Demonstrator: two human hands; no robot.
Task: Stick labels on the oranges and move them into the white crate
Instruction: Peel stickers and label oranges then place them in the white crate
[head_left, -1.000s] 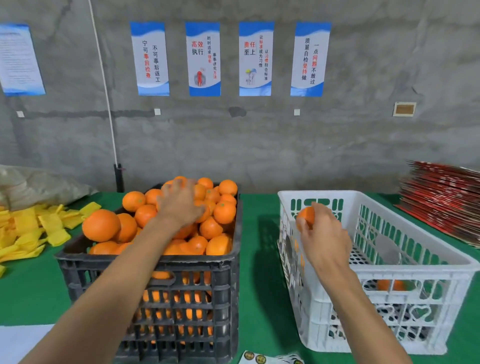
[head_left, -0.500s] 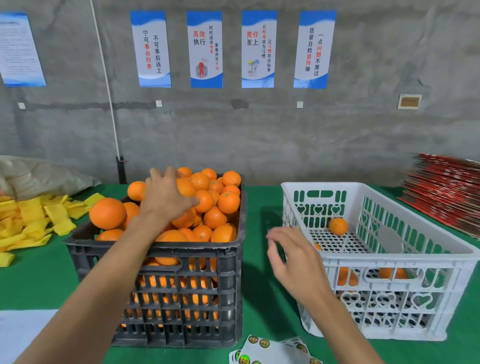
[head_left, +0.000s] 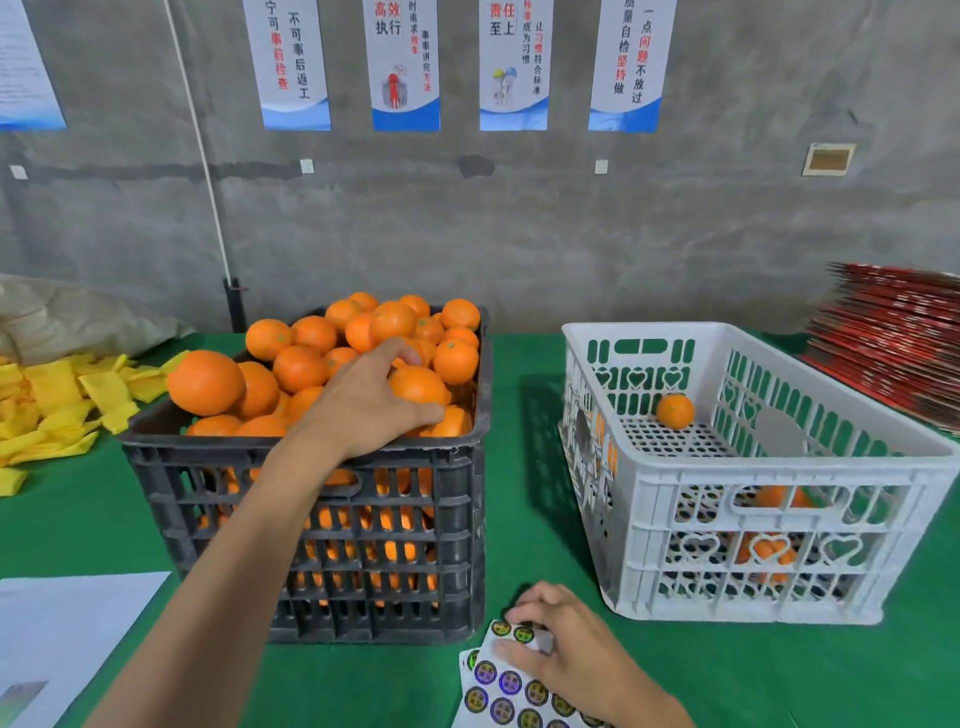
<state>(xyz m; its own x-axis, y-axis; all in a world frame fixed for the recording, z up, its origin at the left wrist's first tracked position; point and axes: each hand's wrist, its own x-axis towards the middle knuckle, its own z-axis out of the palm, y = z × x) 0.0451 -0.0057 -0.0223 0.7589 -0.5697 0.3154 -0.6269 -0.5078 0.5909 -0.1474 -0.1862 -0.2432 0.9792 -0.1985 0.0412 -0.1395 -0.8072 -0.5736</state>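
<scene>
Round, glossy orange fruit (head_left: 298, 368) is heaped above the rim of a dark slatted plastic crate (head_left: 332, 525) on the green-covered surface (head_left: 524, 519). The left hand (head_left: 363, 402) reaches into the heap, its fingers (head_left: 400, 356) curled around one oval orange (head_left: 418, 385) near the crate's front right corner, thumb pressed beneath it. To the right of those fingers stands the white perforated plastic crate (head_left: 779, 483), with one small orange (head_left: 675, 410) on its floor and more visible through the slats. The right hand (head_left: 563, 654) rests on a sheet of round holographic stickers (head_left: 511, 686), its fingertips (head_left: 519, 613) pinched together at the sheet's top edge.
</scene>
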